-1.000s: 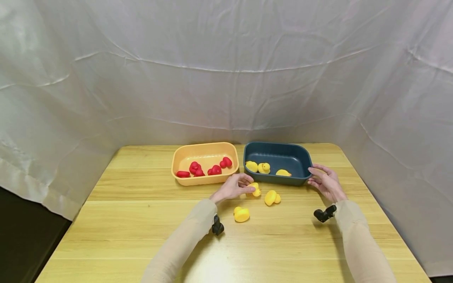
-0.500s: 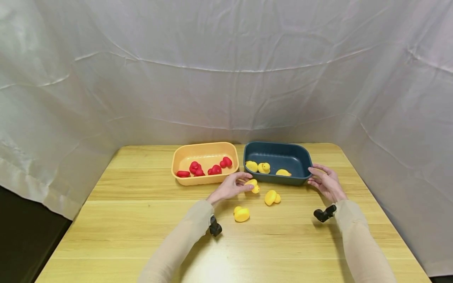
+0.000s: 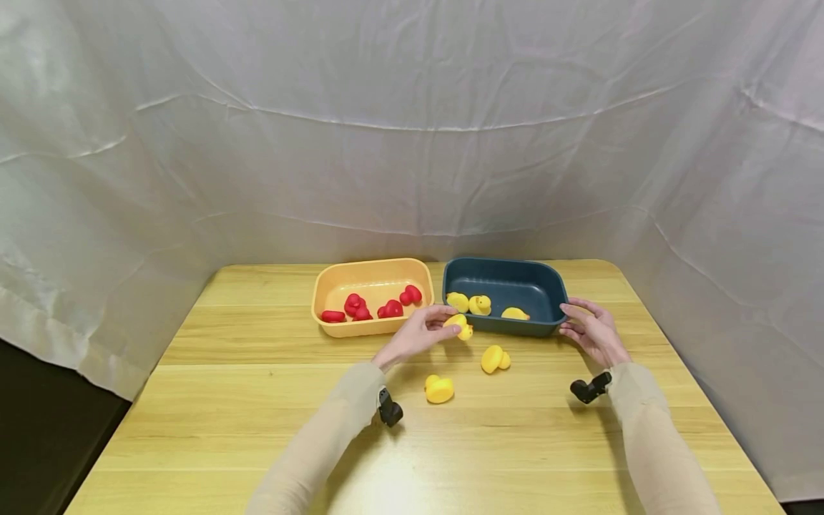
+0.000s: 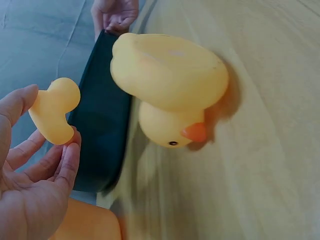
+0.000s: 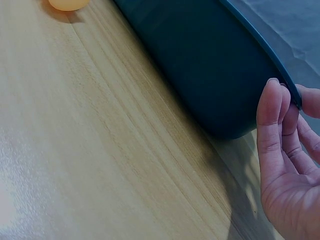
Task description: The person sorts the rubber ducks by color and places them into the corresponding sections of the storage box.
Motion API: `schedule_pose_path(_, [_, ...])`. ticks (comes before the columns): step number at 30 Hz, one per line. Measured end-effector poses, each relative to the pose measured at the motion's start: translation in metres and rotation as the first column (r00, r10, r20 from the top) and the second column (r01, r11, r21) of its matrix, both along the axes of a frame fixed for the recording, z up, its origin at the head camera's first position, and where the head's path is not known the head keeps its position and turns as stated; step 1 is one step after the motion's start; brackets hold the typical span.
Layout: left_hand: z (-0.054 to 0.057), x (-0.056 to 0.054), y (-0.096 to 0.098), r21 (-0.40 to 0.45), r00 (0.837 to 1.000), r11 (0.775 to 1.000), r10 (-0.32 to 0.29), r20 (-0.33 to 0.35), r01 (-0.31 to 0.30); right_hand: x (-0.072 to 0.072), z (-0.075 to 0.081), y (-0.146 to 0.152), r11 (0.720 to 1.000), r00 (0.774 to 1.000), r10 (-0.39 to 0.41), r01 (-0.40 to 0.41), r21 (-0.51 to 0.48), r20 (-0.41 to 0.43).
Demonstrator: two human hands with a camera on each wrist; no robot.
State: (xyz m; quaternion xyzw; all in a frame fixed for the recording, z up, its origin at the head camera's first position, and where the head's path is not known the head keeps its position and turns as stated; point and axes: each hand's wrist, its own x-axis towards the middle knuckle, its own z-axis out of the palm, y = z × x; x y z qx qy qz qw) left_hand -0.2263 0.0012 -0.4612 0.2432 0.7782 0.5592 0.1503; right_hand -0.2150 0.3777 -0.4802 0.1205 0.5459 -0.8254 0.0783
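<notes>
My left hand (image 3: 418, 335) pinches a yellow rubber duck (image 3: 460, 327) between thumb and fingertips. In the head view this duck is off the table, at the front wall of the dark blue bin (image 3: 523, 327). The left wrist view shows the held duck (image 4: 54, 111) by its smooth side. My right hand (image 3: 595, 335) grips the bin's right end, with its rim between thumb and fingers, as the right wrist view shows (image 5: 295, 165). Inside that bin lie three yellow ducks (image 3: 479, 305).
Left of the blue bin stands an orange bin (image 3: 370, 329) with several red ducks (image 3: 390, 309). Two more yellow ducks lie on the wooden table (image 3: 257, 408): one (image 3: 495, 359) before the blue bin, another (image 3: 439, 390) nearer me. Grey cloth (image 3: 412, 179) hangs behind.
My left hand has lifted the pinched duck from the table, up and away from me toward the blue bin. The right hand has stayed on the bin's end.
</notes>
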Motion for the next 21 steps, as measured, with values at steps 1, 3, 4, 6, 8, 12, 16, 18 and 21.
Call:
schedule_pose_path(1, [0.001,-0.001,0.000,0.003,1.000,1.000,0.001,-0.004,0.000,0.000,0.000,0.000,1.000,1.000,0.001,-0.001,0.001,0.001])
schedule_pose_path(3, [0.003,-0.002,0.000,0.007,1.000,1.000,0.004,-0.012,-0.004,0.000,0.000,0.000,1.000,1.000,0.001,-0.001,0.004,0.002])
schedule_pose_path(4, [0.005,-0.003,0.000,0.004,1.000,1.000,0.008,-0.018,-0.008,0.000,0.001,0.000,1.000,1.000,0.001,-0.001,0.005,0.003])
schedule_pose_path(6, [0.007,-0.004,0.001,0.002,1.000,1.000,0.015,-0.023,-0.015,0.000,0.001,0.000,1.000,1.000,0.001,-0.001,0.006,0.005])
schedule_pose_path(8, [0.010,-0.006,0.001,-0.002,0.999,1.000,0.025,-0.025,-0.025,0.000,0.000,0.000,1.000,1.000,-0.001,0.001,0.007,0.004])
schedule_pose_path(12, [0.015,-0.010,0.002,-0.004,0.999,0.999,0.045,-0.023,-0.045,0.000,0.000,0.000,1.000,1.000,0.001,-0.001,0.001,-0.002])
schedule_pose_path(16, [0.018,-0.014,0.004,-0.013,0.997,0.997,0.070,-0.018,-0.070,0.000,-0.001,0.000,1.000,1.000,0.005,-0.005,0.000,-0.008])
schedule_pose_path(18, [0.019,-0.016,0.005,-0.019,0.996,0.996,0.084,-0.022,-0.085,0.000,-0.001,0.000,1.000,1.000,0.007,-0.007,0.002,-0.009])
schedule_pose_path(21, [0.021,-0.019,0.008,-0.024,0.994,0.994,0.109,-0.030,-0.110,0.000,-0.001,0.001,1.000,1.000,0.007,-0.007,0.009,-0.009])
